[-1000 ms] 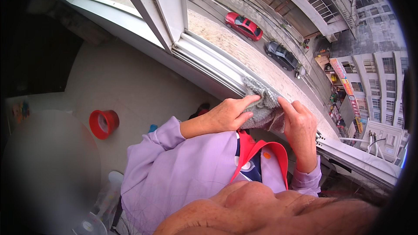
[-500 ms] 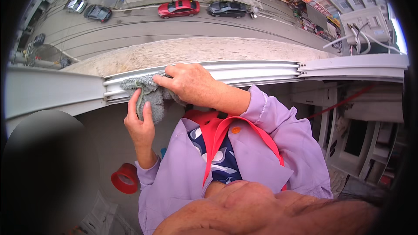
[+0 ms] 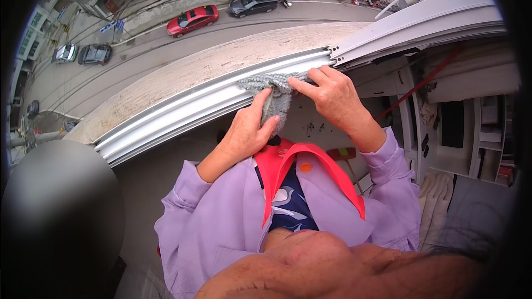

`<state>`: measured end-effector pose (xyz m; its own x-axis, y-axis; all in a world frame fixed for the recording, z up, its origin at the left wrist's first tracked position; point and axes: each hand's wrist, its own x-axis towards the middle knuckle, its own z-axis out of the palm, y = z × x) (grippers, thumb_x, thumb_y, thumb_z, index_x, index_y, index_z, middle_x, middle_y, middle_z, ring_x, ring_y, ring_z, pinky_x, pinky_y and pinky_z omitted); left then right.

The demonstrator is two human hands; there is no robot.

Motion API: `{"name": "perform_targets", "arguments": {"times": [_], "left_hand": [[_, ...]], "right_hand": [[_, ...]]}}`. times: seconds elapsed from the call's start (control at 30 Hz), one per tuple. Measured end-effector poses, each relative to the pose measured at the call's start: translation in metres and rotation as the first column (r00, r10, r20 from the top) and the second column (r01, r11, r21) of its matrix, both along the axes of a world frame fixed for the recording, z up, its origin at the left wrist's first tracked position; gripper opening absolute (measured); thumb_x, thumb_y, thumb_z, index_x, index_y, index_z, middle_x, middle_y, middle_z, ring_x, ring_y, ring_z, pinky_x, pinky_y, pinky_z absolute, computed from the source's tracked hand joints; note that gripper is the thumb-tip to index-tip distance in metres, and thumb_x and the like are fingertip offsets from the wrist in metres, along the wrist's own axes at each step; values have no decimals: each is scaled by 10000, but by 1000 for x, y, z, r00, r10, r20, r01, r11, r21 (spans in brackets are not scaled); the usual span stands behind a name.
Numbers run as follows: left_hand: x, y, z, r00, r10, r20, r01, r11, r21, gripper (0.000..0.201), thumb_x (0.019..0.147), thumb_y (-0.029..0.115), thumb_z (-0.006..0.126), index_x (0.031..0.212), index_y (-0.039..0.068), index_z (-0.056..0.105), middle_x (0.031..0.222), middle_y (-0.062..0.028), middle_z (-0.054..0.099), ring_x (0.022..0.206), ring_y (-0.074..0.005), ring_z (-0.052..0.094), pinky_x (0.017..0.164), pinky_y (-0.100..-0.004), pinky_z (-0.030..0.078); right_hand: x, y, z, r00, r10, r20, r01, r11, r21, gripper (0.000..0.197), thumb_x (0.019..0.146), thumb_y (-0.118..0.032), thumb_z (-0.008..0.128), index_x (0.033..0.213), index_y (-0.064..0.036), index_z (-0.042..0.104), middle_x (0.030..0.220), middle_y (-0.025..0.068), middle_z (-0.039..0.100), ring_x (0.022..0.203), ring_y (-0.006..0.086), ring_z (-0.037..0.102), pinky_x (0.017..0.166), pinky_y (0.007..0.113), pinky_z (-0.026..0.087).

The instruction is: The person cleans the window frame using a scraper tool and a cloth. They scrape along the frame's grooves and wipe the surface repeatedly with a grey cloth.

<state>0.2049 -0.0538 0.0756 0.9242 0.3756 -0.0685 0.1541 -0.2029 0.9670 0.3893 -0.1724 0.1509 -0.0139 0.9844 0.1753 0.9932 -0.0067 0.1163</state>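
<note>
While the left hand (image 3: 242, 131) pinches the hanging fold of a crumpled grey textured cloth (image 3: 281, 102) between thumb and finger and the right hand (image 3: 336, 98) grips its right end, the cloth lies over the long white grooved window track (image 3: 183, 103) just ahead of both hands. Wiping well probably calls for fingertips pressing the fabric down into each groove, not skimming the ridges, with the loose fold between the hands gathered up so it does not drag.

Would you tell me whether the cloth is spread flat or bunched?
Bunched: the cloth shows thick folds, part hanging off the track.
</note>
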Motion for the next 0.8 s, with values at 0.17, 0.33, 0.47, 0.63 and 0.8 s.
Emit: {"name": "perform_targets", "arguments": {"times": [0.17,0.33,0.47,0.63,0.8], "left_hand": [[94,-42,-30,972,-36,230,34,999,12,632,862,205,642,1388,-16,370,952,-306,637,861,-434,645,774,-446,492],[152,-69,-22,980,-117,161,137,983,-118,553,859,197,638,1322,-15,422,990,-272,634,964,-420,628,860,-403,490],[181,-85,-40,945,-53,324,106,983,-148,419,841,203,652,1127,-31,455,979,-313,617,928,-479,605,769,-475,486],[168,-87,-15,936,-111,335,185,963,-198,529,801,209,690,1230,-27,489,983,-254,643,889,-405,642,764,-427,499],[122,-73,11,859,-103,501,214,962,-169,502,831,111,650,1298,12,496,834,-140,690,731,-194,688,682,-314,536]], "right_hand": [[35,-28,26,966,-174,191,185,982,-40,206,744,-103,624,941,-131,679,798,60,575,763,234,594,669,349,506],[45,-42,14,835,-305,458,371,927,-59,142,696,-133,661,836,-115,658,767,45,571,737,223,578,607,336,452],[45,-43,8,758,-318,569,421,905,-55,110,697,-162,657,795,-121,626,756,34,566,725,209,572,581,327,432],[32,-58,40,745,-320,585,420,907,-39,216,706,-167,647,918,-122,648,792,30,561,744,201,569,591,310,442],[24,-72,93,932,-264,249,280,959,-32,409,687,9,622,1071,-116,691,801,68,534,724,250,563,612,364,475]]}}
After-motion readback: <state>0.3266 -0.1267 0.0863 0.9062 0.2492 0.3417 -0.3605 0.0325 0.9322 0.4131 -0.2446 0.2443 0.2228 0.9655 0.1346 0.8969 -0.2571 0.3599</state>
